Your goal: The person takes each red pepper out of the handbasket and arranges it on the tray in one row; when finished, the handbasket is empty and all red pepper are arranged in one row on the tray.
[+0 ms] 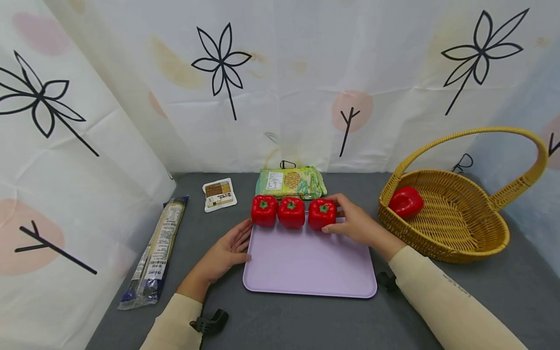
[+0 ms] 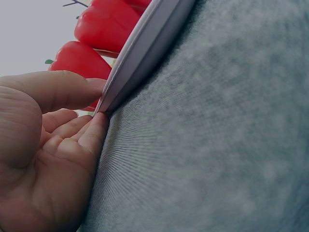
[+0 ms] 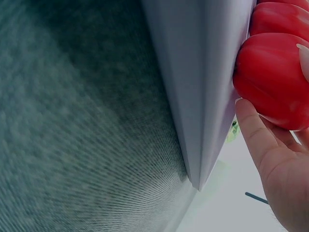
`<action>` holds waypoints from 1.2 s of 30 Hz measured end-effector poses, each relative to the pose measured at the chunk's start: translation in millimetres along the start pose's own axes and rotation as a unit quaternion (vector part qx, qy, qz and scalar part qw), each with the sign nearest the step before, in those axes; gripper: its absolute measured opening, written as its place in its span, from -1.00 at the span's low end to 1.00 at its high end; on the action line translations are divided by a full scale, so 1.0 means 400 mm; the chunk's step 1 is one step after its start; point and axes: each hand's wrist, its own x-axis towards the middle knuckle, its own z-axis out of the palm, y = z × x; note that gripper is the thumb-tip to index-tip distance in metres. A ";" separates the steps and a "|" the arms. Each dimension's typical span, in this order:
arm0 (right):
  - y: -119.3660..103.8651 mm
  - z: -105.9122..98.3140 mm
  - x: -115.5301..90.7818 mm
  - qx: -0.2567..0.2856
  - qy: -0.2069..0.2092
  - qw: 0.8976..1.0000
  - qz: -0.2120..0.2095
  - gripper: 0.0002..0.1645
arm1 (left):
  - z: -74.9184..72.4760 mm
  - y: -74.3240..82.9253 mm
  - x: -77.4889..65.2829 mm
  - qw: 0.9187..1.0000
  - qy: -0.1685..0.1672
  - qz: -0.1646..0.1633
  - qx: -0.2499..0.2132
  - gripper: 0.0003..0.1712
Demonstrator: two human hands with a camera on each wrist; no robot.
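Observation:
Three red bell peppers stand in a row along the far edge of a lilac tray [image 1: 306, 262]. My right hand [image 1: 356, 221] holds the rightmost bell pepper [image 1: 322, 214], thumb on its near side and fingers round its right and far sides. The middle bell pepper [image 1: 291, 212] sits close beside the left bell pepper [image 1: 264, 210], with a small gap between it and the held one. At the tray's left edge, my left hand [image 1: 227, 250] touches the rim with extended fingers and thumb; the left wrist view shows its thumb [image 2: 72, 89] against the rim.
A yellow wicker basket [image 1: 455, 248] with a tall handle stands right, another red bell pepper [image 1: 406, 202] inside. Behind the tray lies a green packet [image 1: 290, 181]. Further left are a small white-and-brown packet [image 1: 219, 194] and a long plastic-wrapped pack [image 1: 157, 248]. A patterned curtain [image 1: 284, 97] hangs behind.

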 end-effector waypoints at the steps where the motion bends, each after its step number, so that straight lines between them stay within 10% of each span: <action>1: 0.000 0.000 0.001 0.000 -0.001 1.000 0.001 -0.07 | 0.000 -0.001 0.000 1.000 0.000 0.000 0.000 0.14; 36: 0.009 0.010 0.006 0.028 -0.011 0.999 -0.009 0.00 | -0.001 0.002 0.001 1.000 -0.001 0.002 0.003 0.15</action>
